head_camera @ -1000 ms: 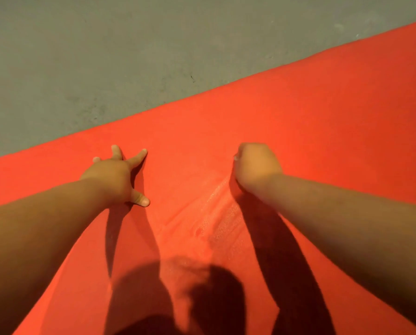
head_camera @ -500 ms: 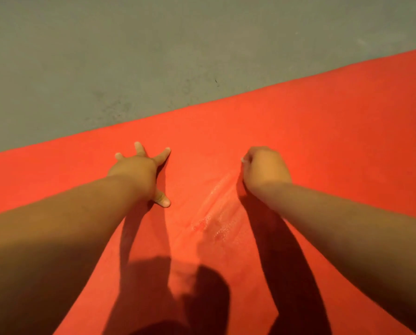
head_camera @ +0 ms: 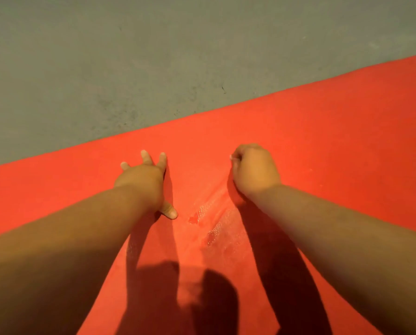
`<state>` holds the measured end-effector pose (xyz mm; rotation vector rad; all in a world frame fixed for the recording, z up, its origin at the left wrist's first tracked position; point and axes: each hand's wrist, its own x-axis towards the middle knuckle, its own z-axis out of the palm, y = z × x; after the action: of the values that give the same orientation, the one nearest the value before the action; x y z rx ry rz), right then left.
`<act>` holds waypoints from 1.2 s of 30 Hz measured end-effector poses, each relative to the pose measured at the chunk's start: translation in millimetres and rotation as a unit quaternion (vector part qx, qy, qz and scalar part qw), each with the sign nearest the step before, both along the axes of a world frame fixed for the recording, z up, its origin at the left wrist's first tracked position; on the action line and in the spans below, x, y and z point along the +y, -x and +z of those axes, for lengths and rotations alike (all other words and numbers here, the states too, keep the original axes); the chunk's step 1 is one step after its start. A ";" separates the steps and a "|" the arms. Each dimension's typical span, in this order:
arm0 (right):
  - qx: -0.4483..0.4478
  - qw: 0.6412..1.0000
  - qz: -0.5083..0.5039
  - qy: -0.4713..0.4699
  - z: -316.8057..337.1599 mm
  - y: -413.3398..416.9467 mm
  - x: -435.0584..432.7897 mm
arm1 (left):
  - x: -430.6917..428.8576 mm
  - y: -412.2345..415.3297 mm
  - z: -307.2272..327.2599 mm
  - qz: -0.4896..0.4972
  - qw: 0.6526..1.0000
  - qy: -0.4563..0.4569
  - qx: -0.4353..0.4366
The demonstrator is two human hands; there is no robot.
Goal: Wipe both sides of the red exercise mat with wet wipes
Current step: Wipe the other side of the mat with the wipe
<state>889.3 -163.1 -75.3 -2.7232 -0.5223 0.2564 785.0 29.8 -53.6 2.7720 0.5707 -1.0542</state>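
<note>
The red exercise mat [head_camera: 323,146] lies flat on the floor and fills the lower part of the view. My left hand [head_camera: 144,182] presses on it with fingers spread and thumb out. My right hand [head_camera: 255,172] is curled into a fist pressed on the mat, to the right of the left hand. A sliver of white, the wet wipe [head_camera: 233,157], shows at the fist's left edge; the rest of the wipe is hidden inside the fist. A glistening wet streak [head_camera: 211,221] runs on the mat from the fist back toward me.
Bare grey concrete floor [head_camera: 153,56] lies beyond the mat's far edge, which runs diagonally from lower left to upper right. Shadows of my arms and head fall on the near part of the mat.
The left hand has come closer to the right hand. The right fist has stayed near the far end of the wet streak. The view has turned, so the mat's far edge looks flatter.
</note>
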 end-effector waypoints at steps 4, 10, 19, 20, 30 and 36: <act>0.023 0.954 0.300 0.017 12.0 60.5 23.7 | -4.8 -1.1 7.4 -0.004 1.000 0.000 0.014; -0.043 0.995 -0.059 0.071 8.2 -68.3 -24.1 | 3.4 -1.3 5.8 -0.001 1.000 0.014 0.003; 0.000 0.970 0.242 -0.002 3.6 21.9 33.4 | 6.1 -1.6 0.4 0.028 0.999 0.031 -0.022; -0.009 0.985 0.173 -0.002 3.0 -5.8 27.4 | 6.7 -1.7 -0.4 0.026 0.999 0.031 -0.021; 0.085 0.963 0.252 -0.043 6.4 26.9 44.5 | 4.0 -5.5 3.4 0.031 0.999 0.027 -0.005; 0.011 1.000 0.000 -0.018 4.6 -74.9 30.5 | 6.4 -6.4 2.8 0.023 0.999 0.023 -0.008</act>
<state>964.2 -132.6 -70.7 -2.6819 -0.5163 0.2735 791.4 36.1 -50.9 2.7120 0.5991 -1.0220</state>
